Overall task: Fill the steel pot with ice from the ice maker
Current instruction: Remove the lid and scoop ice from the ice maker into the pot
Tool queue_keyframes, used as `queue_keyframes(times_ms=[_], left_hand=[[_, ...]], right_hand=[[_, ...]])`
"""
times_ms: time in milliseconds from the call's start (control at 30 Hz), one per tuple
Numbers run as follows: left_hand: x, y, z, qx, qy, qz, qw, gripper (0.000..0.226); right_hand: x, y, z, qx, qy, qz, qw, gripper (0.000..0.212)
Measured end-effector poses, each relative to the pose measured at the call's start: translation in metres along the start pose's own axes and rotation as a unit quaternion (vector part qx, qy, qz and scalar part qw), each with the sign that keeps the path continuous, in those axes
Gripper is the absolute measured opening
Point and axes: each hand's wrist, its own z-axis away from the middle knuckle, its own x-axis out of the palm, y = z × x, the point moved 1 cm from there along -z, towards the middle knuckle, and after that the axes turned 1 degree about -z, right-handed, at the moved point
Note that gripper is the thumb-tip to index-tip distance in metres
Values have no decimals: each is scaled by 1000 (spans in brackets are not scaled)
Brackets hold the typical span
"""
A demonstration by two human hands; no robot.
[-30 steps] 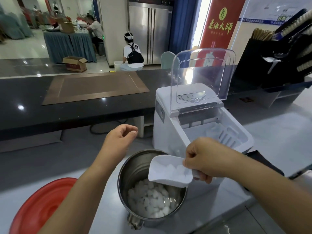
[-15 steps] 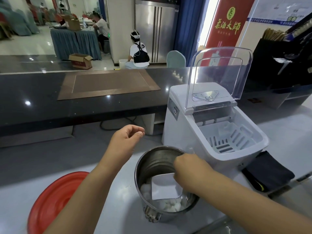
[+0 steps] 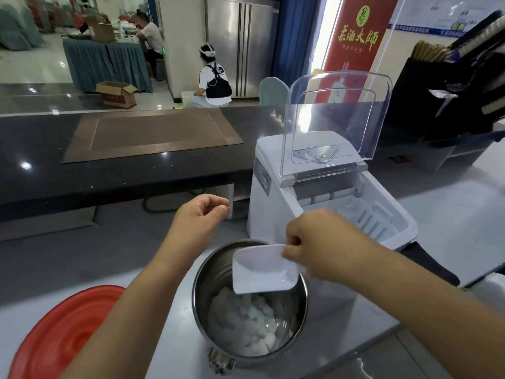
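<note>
- Across the near half of the scene runs a pale surface, which carries everything at working height.
- On its far right stands the white ice maker, its clear lid tipped up and back so the bin stays reachable from above.
- At the near left lies a red round lid or tray, apart from the work.
- Just beside the ice maker's near-left corner sits the steel pot, close enough, I judge, that each carry is short.
- Above the pot's right rim, the right hand has its fingers pinching the handle end of the scoop.
- Farther left, the left hand hangs in the air, fingers loosely curled and grasping nothing, touching nothing.
- The white scoop tilts mouth-down over the pot, so its load falls inside; it looks emptied.
- Ice covers the pot's bottom, well below the rim, so filling seems far from finished.
</note>
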Motion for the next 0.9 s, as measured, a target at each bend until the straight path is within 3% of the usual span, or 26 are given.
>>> queue_keyframes(times_ms=[167, 367, 467, 633, 800, 900], left_hand=[[28, 18, -9, 13, -11, 9, 1000, 13], [61, 32, -24, 14, -28, 41, 999, 27], [76, 41, -32, 14, -18, 27, 999, 44], [95, 48, -45, 36, 15, -8, 999, 52], [105, 53, -49, 82, 77, -40, 993, 31], [111, 51, -46, 101, 97, -41, 989, 30]], right_hand=[[-32, 39, -7, 42, 22, -84, 995, 27], [-59, 99, -22, 73, 62, -59, 994, 27], [-62, 127, -32, 83, 74, -4, 994, 28], [-64, 155, -44, 67, 71, 106, 990, 30], [-51, 165, -55, -19, 44, 266, 963, 20], [-42, 168, -64, -78, 42, 312, 946, 18]])
